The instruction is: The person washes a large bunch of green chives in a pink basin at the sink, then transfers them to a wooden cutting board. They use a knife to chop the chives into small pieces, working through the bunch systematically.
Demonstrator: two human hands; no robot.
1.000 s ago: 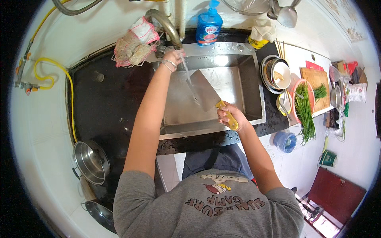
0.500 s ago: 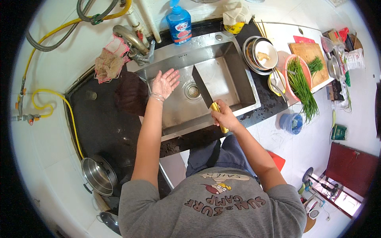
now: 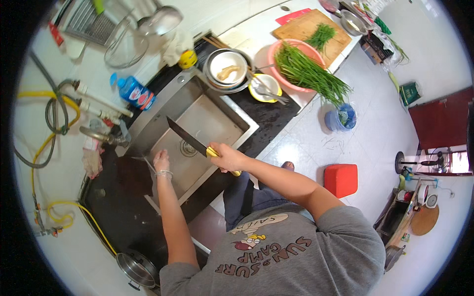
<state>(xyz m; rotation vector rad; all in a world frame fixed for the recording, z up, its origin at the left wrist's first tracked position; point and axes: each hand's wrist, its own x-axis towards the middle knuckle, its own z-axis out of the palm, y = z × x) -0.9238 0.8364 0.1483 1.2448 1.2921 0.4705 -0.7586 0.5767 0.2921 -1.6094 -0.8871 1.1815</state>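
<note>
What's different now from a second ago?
The left hand has drawn back from the faucet toward the body, over the sink; the water stream no longer shows. The cleaver has turned from broad face to nearly edge-on, and the view has swung right. Unchanged: the right hand grips the cleaver's yellow handle.

The right hand (image 3: 228,159) hides part of the knife handle (image 3: 212,152).
</note>
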